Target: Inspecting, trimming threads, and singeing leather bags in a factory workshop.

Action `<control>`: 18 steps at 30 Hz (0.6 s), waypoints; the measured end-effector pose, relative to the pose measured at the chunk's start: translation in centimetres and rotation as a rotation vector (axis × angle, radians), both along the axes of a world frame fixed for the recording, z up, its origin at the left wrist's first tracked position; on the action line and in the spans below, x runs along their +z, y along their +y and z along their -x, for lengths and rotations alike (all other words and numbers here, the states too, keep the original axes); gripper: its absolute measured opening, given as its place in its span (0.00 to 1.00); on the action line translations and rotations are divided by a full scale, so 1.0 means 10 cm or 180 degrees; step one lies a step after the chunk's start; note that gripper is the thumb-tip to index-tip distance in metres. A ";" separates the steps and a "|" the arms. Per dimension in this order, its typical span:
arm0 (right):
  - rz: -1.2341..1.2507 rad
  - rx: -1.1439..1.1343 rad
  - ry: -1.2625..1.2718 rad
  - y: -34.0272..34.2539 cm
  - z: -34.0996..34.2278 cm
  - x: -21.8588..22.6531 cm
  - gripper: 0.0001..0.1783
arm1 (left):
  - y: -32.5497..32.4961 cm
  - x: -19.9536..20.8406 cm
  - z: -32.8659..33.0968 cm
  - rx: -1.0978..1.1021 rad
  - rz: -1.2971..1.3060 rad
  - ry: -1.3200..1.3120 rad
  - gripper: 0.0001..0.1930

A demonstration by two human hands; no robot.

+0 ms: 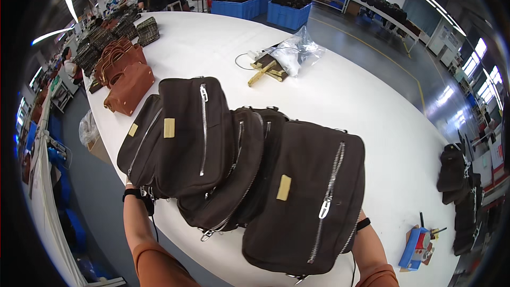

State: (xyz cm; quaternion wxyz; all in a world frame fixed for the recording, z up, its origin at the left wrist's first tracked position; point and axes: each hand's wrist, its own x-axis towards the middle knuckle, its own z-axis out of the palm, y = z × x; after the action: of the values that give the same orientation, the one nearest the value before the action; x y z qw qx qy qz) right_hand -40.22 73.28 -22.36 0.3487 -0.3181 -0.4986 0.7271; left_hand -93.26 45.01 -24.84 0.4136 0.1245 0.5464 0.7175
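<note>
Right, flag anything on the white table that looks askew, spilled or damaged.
No spill or damage stands out. The dark brown bags lean at uneven angles, overlapping rather than neatly squared. Farther back, crumpled clear plastic lies untidily beside some yellowish strips.

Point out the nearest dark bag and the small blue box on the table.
Nearest dark bag (pixel 304 202), head view, on its front panel.
Small blue box (pixel 408 250), head view, on its side wall.
</note>
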 end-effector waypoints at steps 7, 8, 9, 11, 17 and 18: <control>-0.0005 -0.0565 -0.0060 -0.42 -0.23 -0.14 0.27 | 0.62 0.05 0.22 -0.0663 0.0012 0.0103 0.23; 0.0012 -0.0565 -0.0071 -0.50 -0.17 -0.18 0.27 | 0.60 0.07 0.28 -0.0678 0.0032 0.0114 0.23; 0.0033 -0.0532 -0.0084 -0.57 -0.08 -0.21 0.27 | 0.52 0.09 0.36 -0.0660 0.0058 0.0125 0.23; -0.0014 -0.0304 -0.0144 -0.57 0.13 -0.20 0.26 | 0.27 0.09 0.47 -0.0460 0.0026 0.0110 0.23; -0.0014 0.0455 -0.0275 -0.95 0.84 -0.23 0.26 | -0.11 0.10 0.38 0.0211 0.0100 0.0103 0.23; -0.0014 0.0463 -0.0293 -1.01 0.87 -0.24 0.26 | -0.28 0.06 0.40 0.0205 0.0109 0.0106 0.23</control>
State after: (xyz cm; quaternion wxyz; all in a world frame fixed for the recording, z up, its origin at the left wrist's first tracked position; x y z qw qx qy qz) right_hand -48.95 63.14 -24.78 0.2723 -0.3133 -0.5374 0.7341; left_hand -97.23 42.24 -24.25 0.3832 0.1116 0.5691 0.7189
